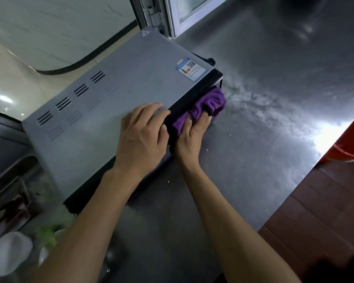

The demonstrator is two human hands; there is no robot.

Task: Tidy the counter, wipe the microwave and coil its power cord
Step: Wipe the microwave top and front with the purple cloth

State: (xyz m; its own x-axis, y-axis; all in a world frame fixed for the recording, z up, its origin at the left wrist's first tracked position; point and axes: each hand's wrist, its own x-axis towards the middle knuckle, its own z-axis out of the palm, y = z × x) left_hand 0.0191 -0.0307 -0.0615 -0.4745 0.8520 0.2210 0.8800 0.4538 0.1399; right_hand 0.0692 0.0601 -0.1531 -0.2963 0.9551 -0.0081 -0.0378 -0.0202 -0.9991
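Observation:
A grey microwave with a black front stands at an angle on the steel counter. My left hand lies flat on its top near the front edge, fingers spread, holding nothing. My right hand presses a purple cloth against the black front face, fingers closed on the cloth. A blue label sits on the top by the far corner. Part of a black cord or plug shows behind the far corner; the rest of it is hidden.
A white bowl and something green sit blurred at the lower left, beside metal trays. A window frame rises behind the microwave. An orange container stands past the counter's right edge. Crumbs dot the counter.

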